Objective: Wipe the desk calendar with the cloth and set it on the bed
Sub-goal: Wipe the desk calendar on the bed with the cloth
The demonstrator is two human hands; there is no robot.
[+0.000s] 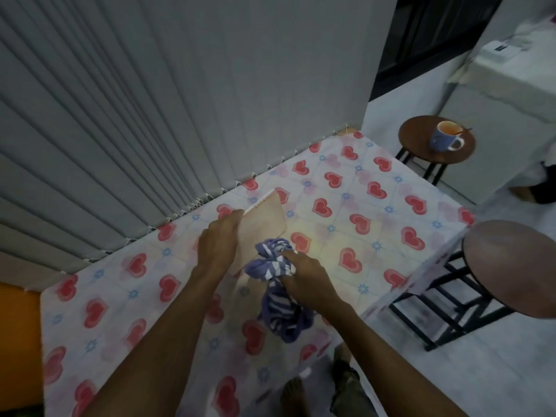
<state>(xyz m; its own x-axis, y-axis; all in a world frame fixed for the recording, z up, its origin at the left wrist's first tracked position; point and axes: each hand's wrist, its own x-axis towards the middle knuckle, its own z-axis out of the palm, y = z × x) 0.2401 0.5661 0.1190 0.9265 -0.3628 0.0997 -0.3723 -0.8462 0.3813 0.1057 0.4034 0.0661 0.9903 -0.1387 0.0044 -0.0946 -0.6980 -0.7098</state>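
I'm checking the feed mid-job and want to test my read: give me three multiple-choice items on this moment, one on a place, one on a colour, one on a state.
1. Where does the mug stand?
A. on the far round stool
B. on the bed
C. on the floor

2. What colours is the cloth?
A. plain red
B. purple-blue with white stripes
C. plain yellow

3. What is the state of the desk calendar?
A. lying flat on the bed, let go
B. held in the left hand over the bed
C. resting on the near stool

Answers:
1 A, it sits on the brown stool top by the bed's far corner.
2 B, stripes show around the right hand gripping it.
3 B, the left hand's fingers wrap one edge.
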